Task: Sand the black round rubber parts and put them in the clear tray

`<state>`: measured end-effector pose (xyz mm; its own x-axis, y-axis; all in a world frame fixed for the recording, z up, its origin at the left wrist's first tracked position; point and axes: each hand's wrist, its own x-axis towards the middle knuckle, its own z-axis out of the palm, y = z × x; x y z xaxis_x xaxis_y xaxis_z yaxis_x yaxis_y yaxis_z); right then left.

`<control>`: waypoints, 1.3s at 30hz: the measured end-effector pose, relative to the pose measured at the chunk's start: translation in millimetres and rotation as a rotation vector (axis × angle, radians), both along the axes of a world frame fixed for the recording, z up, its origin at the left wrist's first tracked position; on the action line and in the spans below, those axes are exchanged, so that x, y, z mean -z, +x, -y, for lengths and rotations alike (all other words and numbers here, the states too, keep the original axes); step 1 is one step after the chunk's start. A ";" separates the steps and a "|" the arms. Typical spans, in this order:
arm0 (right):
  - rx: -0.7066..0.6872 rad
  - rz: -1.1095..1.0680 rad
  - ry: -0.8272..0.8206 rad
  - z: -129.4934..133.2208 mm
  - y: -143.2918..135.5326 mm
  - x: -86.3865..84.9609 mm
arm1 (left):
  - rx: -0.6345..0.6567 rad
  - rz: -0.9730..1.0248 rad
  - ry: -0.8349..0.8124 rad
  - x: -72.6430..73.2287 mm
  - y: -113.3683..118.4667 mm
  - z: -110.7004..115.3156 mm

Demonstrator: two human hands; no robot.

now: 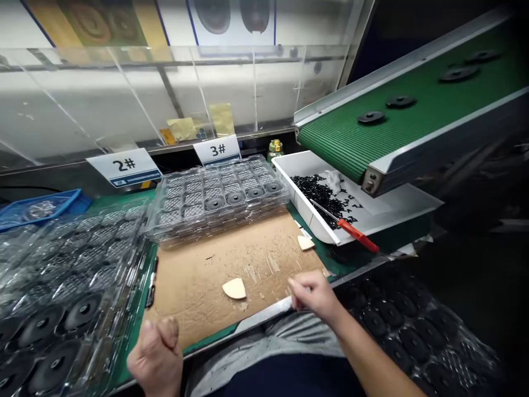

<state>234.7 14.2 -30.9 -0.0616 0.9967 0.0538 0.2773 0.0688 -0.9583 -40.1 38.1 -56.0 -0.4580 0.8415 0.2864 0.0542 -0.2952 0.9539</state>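
Note:
My left hand (156, 353) is curled into a fist at the near left corner of the brown cardboard (198, 275), with nothing visible in it. Over the cardboard's near right edge, my right hand (312, 295) is closed, its fingers curled in; nothing shows between them. A cream wedge-shaped pad (235, 288) lies on the cardboard between the hands. Another cream pad (306, 243) lies beyond my right hand. Behind the cardboard, stacked clear trays (215, 193) hold several round black parts in the front row.
A white bin (314, 220) of small black pieces has a red-handled tool (357, 236) across its rim. Above it, a green conveyor (413, 127) carries black parts. Filled trays stand left (61, 325) and lower right (417, 336). A black marker (152, 284) lies beside the cardboard.

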 end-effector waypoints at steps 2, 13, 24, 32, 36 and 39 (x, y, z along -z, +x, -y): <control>0.045 0.043 0.033 -25.2 -11.5 19.8 | 0.018 0.048 -0.076 15.1 2.3 -1.0; -0.052 0.184 0.148 -29.4 -61.3 55.9 | 0.022 0.196 -0.099 -26.4 -1.4 -15.3; -0.174 0.403 0.313 -29.5 -100.3 104.6 | 0.111 -0.109 -0.413 48.2 1.4 -46.2; -0.200 0.562 0.369 -27.1 -98.1 108.9 | 0.160 -0.200 -0.467 49.1 -3.3 -43.0; -0.196 0.624 0.379 -28.4 -101.6 101.1 | 0.208 -0.250 -0.465 52.0 -2.1 -43.0; -0.209 0.659 0.384 -24.7 -104.0 83.7 | 0.223 -0.292 -0.465 51.5 -2.4 -43.1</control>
